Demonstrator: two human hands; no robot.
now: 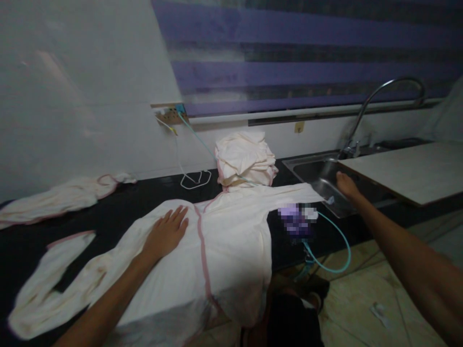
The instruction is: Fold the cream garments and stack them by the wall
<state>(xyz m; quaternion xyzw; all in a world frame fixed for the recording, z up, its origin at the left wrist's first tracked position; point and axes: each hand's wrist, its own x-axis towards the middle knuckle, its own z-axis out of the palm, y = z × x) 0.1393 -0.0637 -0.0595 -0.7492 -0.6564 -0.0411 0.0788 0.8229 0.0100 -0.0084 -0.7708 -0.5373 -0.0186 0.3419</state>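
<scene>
black counter [119, 205]: cream garment [224, 241] spread flat, folded stack [244, 159], second garment [61, 197] left.

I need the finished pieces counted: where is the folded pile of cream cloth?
The folded pile sits on the black counter against the wall, left of the sink, behind the spread garment.

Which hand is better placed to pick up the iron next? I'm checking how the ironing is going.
The right hand. It is stretched out near the cloth's far corner beside the sink, close to the blurred purple iron. The left hand lies flat on the cloth, farther from the iron.
</scene>
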